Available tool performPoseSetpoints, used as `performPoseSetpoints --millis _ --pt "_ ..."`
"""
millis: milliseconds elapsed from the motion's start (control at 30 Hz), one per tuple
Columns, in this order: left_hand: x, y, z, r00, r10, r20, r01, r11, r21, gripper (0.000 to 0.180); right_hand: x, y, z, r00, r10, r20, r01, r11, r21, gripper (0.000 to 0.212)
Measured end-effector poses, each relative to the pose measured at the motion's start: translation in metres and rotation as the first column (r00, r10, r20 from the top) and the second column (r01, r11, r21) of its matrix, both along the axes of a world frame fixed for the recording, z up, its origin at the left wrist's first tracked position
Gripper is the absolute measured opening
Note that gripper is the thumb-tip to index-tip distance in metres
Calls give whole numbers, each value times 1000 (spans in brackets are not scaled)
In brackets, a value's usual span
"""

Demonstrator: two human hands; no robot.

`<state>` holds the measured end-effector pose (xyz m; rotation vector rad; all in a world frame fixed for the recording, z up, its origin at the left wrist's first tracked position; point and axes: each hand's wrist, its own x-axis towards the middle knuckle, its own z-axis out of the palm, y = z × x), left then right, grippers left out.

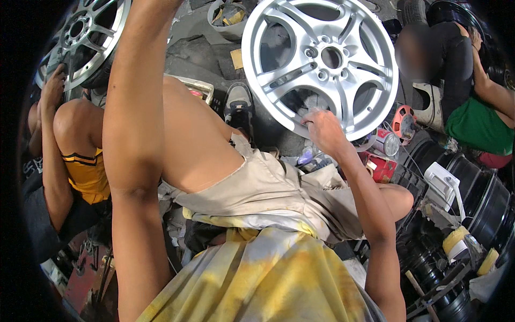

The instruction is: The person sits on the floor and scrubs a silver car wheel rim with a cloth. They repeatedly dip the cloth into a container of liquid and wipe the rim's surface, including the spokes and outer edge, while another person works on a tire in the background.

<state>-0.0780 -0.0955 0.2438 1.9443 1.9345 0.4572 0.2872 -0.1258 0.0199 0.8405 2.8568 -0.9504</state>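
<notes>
A silver alloy wheel (365, 67) with paired spokes stands tilted in front of me, with no tyre on it. My right hand (322, 129) is at its lower rim, with fingers bent and drawn together against the metal. Whether a small thing is pinched in those fingers is hidden. My left arm reaches up past the upper edge of the picture, so the left hand is out of sight.
To the left, a person holds another silver wheel (80, 32); a second person crouches at the right. A bucket (228, 21) stands beyond my shoe (238, 102). At right lie a tin can (387, 142), an orange reel (403, 121), a white plastic case (442, 185) and black wheels (477, 188).
</notes>
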Motion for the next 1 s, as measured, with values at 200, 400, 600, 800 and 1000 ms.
performPoseSetpoints --millis 200,400,600,800,1000 --pt "-3 -1 3 1000 -22 16 23 998 -58 28 -1 0 1 918 -90 387 122 991 -59 27" --pt "-3 6 -9 999 -40 15 40 999 -7 29 1 -5 -1 980 -65 189 51 996 76 21" --pt "6 4 3 1000 5 -21 -6 997 -72 30 0 -9 3 970 -34 242 -16 979 202 20" --pt "11 3 7 999 7 -31 -11 994 -113 29 -4 -11 3 904 -17 428 -74 978 196 23" --pt "8 5 1 1000 18 -10 -19 992 -124 30 -2 -12 3 987 -110 115 95 987 129 26"
